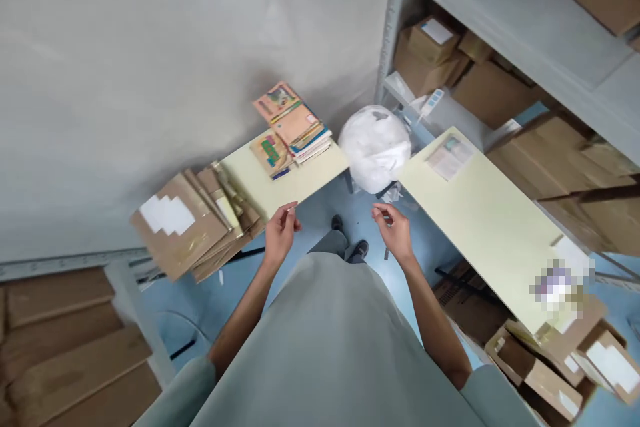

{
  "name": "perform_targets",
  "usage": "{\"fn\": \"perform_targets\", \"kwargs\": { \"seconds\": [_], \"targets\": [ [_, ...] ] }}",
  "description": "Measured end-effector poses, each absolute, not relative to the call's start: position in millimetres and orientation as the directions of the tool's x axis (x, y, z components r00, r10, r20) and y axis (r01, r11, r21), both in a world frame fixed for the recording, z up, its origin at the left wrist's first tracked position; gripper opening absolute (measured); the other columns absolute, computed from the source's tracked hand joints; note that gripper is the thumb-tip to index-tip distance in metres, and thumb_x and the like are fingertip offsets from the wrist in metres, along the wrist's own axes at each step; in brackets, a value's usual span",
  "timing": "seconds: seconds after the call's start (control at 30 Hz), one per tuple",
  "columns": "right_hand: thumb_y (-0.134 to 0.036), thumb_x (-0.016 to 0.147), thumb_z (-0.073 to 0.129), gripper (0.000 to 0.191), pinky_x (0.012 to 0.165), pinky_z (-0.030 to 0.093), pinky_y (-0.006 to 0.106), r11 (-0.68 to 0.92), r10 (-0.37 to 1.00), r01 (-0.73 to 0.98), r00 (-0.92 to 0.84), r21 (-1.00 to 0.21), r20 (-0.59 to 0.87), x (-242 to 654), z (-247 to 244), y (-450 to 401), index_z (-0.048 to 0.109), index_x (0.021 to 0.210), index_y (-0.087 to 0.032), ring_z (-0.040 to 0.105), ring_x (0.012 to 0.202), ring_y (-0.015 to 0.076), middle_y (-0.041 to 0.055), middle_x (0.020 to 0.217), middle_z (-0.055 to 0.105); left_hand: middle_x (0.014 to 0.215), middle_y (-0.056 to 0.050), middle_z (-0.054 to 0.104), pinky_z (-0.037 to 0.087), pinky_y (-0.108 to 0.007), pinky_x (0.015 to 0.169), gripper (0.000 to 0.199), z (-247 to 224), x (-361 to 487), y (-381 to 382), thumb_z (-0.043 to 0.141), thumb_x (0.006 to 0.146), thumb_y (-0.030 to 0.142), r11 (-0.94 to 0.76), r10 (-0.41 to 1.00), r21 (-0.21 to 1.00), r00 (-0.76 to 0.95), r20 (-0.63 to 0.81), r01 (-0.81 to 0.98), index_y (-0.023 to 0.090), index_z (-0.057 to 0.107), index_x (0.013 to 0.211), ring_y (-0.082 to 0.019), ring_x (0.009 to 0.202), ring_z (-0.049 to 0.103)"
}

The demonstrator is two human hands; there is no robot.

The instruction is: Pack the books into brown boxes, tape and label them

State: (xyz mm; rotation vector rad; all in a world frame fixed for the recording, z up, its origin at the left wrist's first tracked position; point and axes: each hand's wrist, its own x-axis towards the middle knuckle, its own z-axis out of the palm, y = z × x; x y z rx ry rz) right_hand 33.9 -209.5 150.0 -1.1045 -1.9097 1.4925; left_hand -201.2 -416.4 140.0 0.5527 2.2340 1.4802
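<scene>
My left hand (283, 230) is held in front of my body near the front edge of the left table (245, 163), its thumb and fingers pinched together with nothing visible in them. Over the blue floor, my right hand (394, 232) has a similar pinch, also with nothing visible in it, a little short of the right table (470, 213). Both hands are apart from any object. Closest to my left hand are a stack of flattened cardboard boxes (195, 220) and a pile of books (295, 127) on the left table.
A stuffed white plastic bag (375, 147) stands between the tables. On the right table lies a printed sheet (450, 155). Metal shelves (500, 7) with cartons rise at the right, and open cardboard boxes (545, 380) sit below. Another carton rack (75, 347) stands at the lower left.
</scene>
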Motion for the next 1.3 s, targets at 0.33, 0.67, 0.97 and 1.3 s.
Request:
{"fn": "perform_targets", "kwargs": {
  "seconds": [0.33, 0.67, 0.97, 1.3],
  "targets": [
    [-0.058, 0.102, 0.066, 0.039, 0.085, 0.068, 0.042, 0.149, 0.731, 0.306, -0.674, -0.94, -0.104, -33.4, 168.6, -301.1, 0.081, 0.114, -0.025, 0.084, 0.095, 0.0286, 0.0115, 0.104, 0.087, 0.159, -0.02, 0.065, 0.05, -0.056, 0.13, 0.062, 93.9, -310.4, -605.9, 0.068, 0.091, 0.028, 0.765, 0.368, 0.589, -0.928, -0.065, 0.262, 0.016, 0.062, 0.151, -0.04, 0.151, 0.061],
    [-0.06, 0.101, 0.065, 0.042, 0.09, 0.068, 0.044, 0.157, 0.74, 0.36, -0.659, -0.92, -0.132, -101.7, 178.2, -425.4, 0.082, 0.115, -0.024, 0.084, 0.098, 0.0287, 0.0115, 0.106, 0.087, 0.184, -0.04, 0.016, 0.022, -0.074, 0.137, 0.121, 41.8, -395.3, -696.2, 0.082, 0.073, 0.026, 0.822, 0.548, 0.339, -0.797, -0.252, 0.458, -0.002, 0.023, 0.176, -0.057, 0.174, 0.012],
    [-0.066, 0.102, 0.066, 0.048, 0.086, 0.068, 0.043, 0.148, 0.753, 0.37, -0.644, -0.917, -0.138, -125.6, 182.0, -496.6, 0.084, 0.115, -0.023, 0.084, 0.098, 0.0301, 0.0118, 0.105, 0.087, 0.175, -0.043, 0.036, 0.04, -0.065, 0.132, 0.076, 51.3, -396.8, -706.3, 0.051, 0.095, 0.008, 0.724, 0.688, 0.285, -0.688, -0.234, 0.628, -0.012, 0.041, 0.167, -0.052, 0.168, 0.036],
    [-0.069, 0.102, 0.065, 0.05, 0.085, 0.067, 0.044, 0.199, 0.723, 0.306, -0.687, -0.931, -0.071, -145.5, 182.6, -507.0, 0.084, 0.112, -0.024, 0.083, 0.098, 0.0307, 0.0113, 0.107, 0.087, 0.124, -0.016, 0.084, 0.058, -0.046, 0.109, 0.051, 182.6, -463.2, -750.3, 0.052, 0.108, 0.025, 0.721, 0.49, 0.48, -0.857, 0.159, 0.501, 0.018, 0.069, 0.156, -0.033, 0.114, 0.08]
  ]
}}
